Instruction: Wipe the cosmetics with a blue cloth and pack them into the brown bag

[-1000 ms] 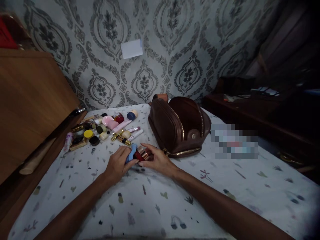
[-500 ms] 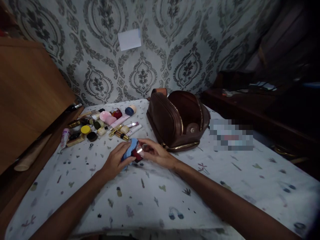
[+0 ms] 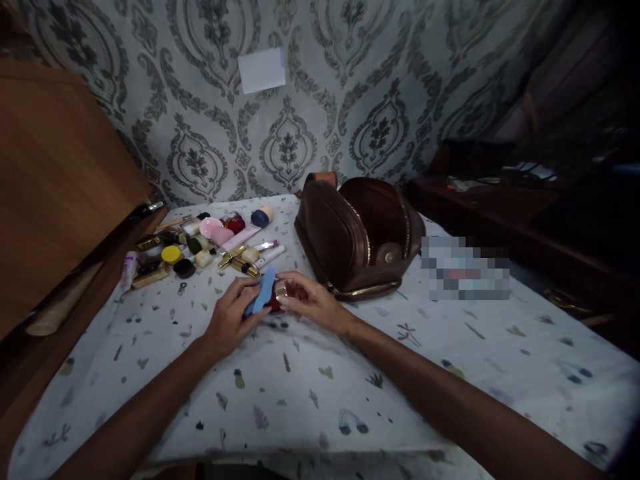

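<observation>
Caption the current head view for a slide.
Hands hold a blue cloth-like item and a red container near an open brown zippered bag.

Hands (image 3: 229, 319) before cosmetics (image 3: 199, 245) and bag (image 3: 330, 233)

The head view looks forward and down across the cloth (image 3: 300, 427) toward the wall (image 3: 330, 100).

Dim light; grey damask wallpaper (image 3: 287, 150) beyond printed cloth's (image 3: 280, 417) far edge, wooden cabinet (image 3: 55, 180) left, dark drawer unit (image 3: 470, 205) right.
</observation>
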Demonstrator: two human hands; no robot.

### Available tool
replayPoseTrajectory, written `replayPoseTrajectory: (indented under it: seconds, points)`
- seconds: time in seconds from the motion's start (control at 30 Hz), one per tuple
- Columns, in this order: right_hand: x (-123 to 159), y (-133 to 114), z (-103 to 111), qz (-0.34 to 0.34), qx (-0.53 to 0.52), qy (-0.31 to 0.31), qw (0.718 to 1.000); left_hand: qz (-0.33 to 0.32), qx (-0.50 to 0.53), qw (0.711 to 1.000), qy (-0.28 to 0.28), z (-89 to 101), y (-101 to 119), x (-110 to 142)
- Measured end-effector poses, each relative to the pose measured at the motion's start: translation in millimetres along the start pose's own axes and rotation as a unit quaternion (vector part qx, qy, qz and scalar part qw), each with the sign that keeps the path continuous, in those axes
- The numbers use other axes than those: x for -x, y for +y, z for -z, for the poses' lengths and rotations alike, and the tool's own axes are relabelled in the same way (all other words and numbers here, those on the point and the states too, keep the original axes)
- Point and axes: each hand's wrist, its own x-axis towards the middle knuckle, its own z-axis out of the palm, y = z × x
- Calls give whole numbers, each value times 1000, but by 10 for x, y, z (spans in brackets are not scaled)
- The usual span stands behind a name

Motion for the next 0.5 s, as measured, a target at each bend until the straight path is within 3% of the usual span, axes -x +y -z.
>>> replayPoseTrajectory:
  seconds: [0.1, 0.23, 0.5]
  points:
    - [-2, 19, 1, -22, -49, -10, 998, -10, -37, 999, -29, -35, -40, 32]
    - [9, 38, -15, 4, -114, -13, 993, -9, -49, 998, -37, -66, -98, 44]
    - [15, -12, -37, -34, -53, 17, 998, -7, -6, 1000, 11, -48, -114, 18]
